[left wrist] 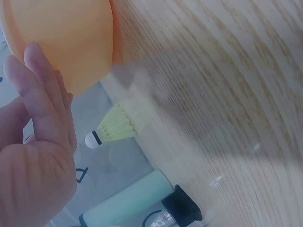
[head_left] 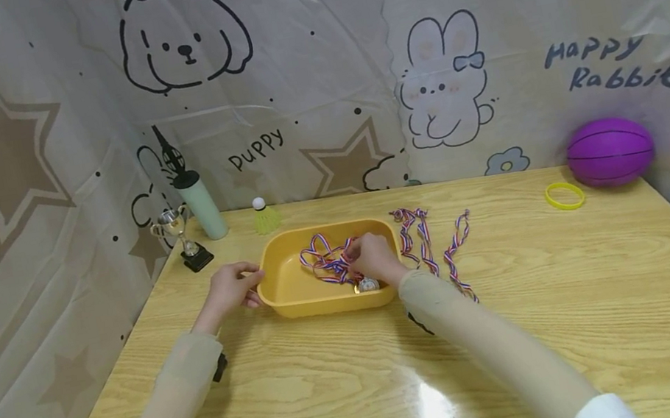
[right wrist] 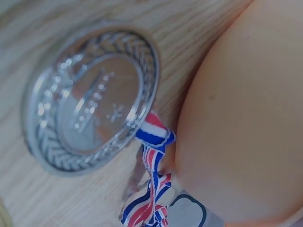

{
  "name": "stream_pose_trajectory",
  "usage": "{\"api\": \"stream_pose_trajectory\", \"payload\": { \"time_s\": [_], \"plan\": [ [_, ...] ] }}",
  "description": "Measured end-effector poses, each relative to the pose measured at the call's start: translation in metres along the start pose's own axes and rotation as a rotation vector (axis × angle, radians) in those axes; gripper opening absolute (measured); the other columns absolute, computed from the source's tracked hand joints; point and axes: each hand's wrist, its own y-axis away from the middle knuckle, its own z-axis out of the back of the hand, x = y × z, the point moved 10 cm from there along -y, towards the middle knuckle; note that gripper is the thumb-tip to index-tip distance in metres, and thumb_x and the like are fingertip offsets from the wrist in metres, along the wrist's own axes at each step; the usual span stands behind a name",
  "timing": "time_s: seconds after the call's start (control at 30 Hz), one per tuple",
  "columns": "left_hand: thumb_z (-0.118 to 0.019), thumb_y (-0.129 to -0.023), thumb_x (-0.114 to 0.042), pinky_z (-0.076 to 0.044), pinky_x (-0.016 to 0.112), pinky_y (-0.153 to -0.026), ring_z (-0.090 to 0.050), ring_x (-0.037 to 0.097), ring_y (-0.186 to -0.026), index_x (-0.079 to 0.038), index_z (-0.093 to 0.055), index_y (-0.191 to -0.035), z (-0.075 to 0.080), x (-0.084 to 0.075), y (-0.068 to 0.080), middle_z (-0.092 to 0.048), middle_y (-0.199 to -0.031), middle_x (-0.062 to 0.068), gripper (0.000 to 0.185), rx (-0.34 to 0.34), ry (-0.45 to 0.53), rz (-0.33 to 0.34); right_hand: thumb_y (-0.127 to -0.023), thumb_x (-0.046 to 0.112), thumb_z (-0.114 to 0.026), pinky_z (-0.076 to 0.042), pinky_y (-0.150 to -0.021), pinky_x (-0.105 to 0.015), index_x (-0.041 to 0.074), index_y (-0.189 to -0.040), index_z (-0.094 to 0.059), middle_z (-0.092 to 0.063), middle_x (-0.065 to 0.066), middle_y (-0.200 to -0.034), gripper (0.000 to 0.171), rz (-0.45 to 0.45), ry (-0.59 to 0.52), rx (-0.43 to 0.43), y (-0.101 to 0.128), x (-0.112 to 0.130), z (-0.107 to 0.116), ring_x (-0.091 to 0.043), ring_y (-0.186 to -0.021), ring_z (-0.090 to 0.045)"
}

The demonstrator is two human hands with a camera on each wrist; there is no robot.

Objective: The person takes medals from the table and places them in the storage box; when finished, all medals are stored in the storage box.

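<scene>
A yellow plastic basin [head_left: 299, 310] stands on the table in the head view. Inside lie a tangled red, white and blue medal ribbon [head_left: 322, 271] and a silver medal [head_left: 368, 284]. My right hand [head_left: 374, 258] reaches over the basin's right side and pinches the ribbon, its fingertips partly hidden. At the basin's left end, my left hand [head_left: 231, 287] touches the rim with fairly straight fingers [left wrist: 45, 90]. The right wrist view shows another silver medal [right wrist: 94, 99] close up on the table, beside the basin's outer wall [right wrist: 241, 118].
Right of the basin lie several twisted medal ribbons [head_left: 424, 242]. A trophy [head_left: 185, 239], a green bottle [head_left: 203, 206] and a yellow shuttlecock [head_left: 265, 217] stand at the back left. Back right are a purple ball [head_left: 610, 151] and a yellow ring [head_left: 566, 206].
</scene>
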Motion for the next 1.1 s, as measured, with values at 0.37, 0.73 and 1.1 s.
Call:
{"api": "stream_pose_trajectory", "payload": {
  "time_s": [0.37, 0.73, 1.1],
  "plan": [
    [-0.054, -0.099, -0.015, -0.061, 0.029, -0.055, -0.060, 0.006, -0.049, 0.011, -0.052, -0.127, -0.001, -0.002, 0.000, -0.066, -0.086, 0.025, 0.038, 0.002, 0.002, -0.006, -0.081, 0.011, -0.077, -0.055, -0.086, -0.034, 0.004, -0.098, -0.072, -0.070, -0.009, -0.101, 0.019, -0.036, 0.038, 0.019, 0.000, -0.004, -0.003, -0.024, -0.097, -0.062],
    [-0.053, -0.099, -0.015, -0.061, 0.030, -0.056, -0.061, 0.006, -0.050, 0.011, -0.052, -0.127, 0.000, -0.003, 0.002, -0.066, -0.085, 0.021, 0.038, 0.003, -0.002, -0.005, -0.080, 0.015, -0.077, -0.055, -0.076, -0.034, 0.000, -0.093, -0.071, -0.070, -0.011, -0.091, 0.021, 0.048, 0.122, -0.013, 0.001, 0.015, 0.020, -0.024, -0.085, -0.063],
    [-0.053, -0.099, -0.013, -0.060, 0.027, -0.053, -0.061, 0.006, -0.050, 0.012, -0.052, -0.127, 0.000, -0.002, 0.000, -0.065, -0.090, 0.028, 0.038, 0.004, 0.006, -0.017, -0.084, 0.017, -0.075, -0.062, -0.070, -0.032, -0.003, -0.114, -0.064, -0.067, -0.017, -0.106, 0.038, 0.040, -0.156, 0.077, 0.023, 0.007, 0.059, -0.031, -0.087, -0.068]
  ]
}}
